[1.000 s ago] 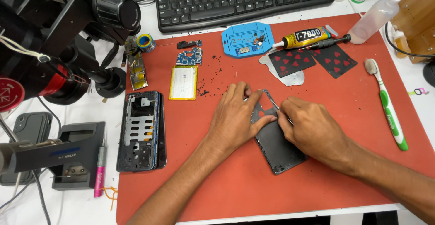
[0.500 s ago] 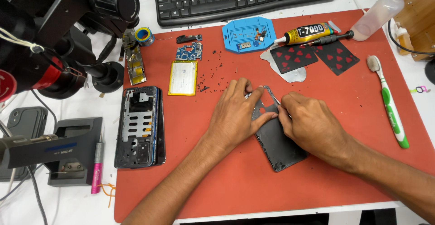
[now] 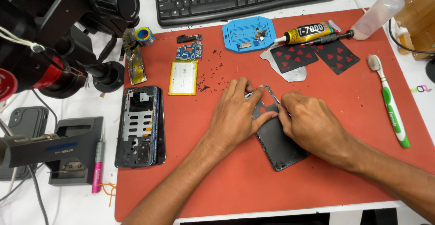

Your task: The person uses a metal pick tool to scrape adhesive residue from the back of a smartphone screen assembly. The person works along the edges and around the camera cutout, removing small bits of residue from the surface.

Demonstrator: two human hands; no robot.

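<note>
Dark, thin phone back cover (image 3: 281, 145) feels light and brittle; my left hand (image 3: 238, 114) lies spread flat, pinning its upper end. My right hand (image 3: 308, 125) pinches a slim metal tool (image 3: 272, 94) at its top edge.

Left hand (image 3: 236, 116) flat on dark phone panel (image 3: 278, 143), right hand (image 3: 312, 125) with tweezers (image 3: 272, 94) on red mat (image 3: 353, 161).

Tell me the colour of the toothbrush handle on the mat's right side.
The toothbrush handle is green and white, seen clearly in the head view.
</note>
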